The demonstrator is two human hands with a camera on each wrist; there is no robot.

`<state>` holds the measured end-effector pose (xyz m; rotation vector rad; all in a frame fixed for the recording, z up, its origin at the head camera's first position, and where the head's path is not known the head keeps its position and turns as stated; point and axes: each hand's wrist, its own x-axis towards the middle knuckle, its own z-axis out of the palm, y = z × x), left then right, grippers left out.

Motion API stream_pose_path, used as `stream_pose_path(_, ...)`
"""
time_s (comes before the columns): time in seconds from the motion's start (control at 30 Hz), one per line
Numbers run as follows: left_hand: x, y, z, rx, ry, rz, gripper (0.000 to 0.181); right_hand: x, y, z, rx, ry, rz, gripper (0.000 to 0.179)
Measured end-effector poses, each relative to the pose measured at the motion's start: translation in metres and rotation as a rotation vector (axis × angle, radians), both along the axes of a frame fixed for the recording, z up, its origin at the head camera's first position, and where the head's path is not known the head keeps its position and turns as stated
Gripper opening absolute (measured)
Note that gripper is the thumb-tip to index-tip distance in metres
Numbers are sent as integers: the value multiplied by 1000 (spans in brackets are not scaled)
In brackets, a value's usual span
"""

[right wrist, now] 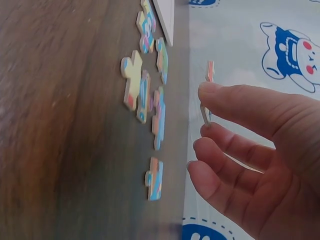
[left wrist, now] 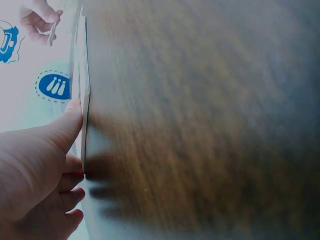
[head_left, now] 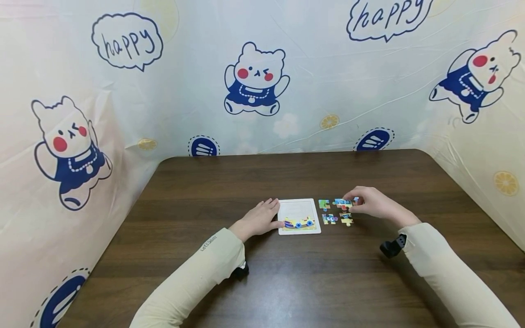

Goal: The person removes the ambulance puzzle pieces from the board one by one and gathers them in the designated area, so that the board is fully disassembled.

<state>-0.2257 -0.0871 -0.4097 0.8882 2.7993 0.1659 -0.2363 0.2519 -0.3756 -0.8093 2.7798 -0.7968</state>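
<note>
Pinched in the grip of the right hand, between thumb and forefinger, a small puzzle piece is held up off the table, to the right of the white tray. Its other fingers are loosely bent beneath, as is shown by the right wrist view. By the left hand the tray is touched at its left edge, the fingers laid out and slightly apart and the thumb rested at the near left part of the rim. Along the near side of the tray, a strip of joined pieces is fitted, on which a yellow vehicle with blue wheels is pictured; the area above it is left pale and bare. Just beside the tray, on its right, a green piece and a blue piece are laid; farther right, a yellow piece is set among others partly covered by the right hand. Behind the tray and beyond the table, a printed cloth is hung.
</note>
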Motion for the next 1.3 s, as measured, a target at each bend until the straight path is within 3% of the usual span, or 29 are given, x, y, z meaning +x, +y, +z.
stream_pose_path(0.43,0,0,-2,-1,5,-3,71,6,20,-8,-9,9,-24,28)
stream_pose_path(0.97,1,0,0,-4,2,0,72,9,36,-14,59,-68,-57,28)
stream_pose_path(1.3,-1,0,-2,-6,5,0,72,7,40,-19,79,-80,-12,27)
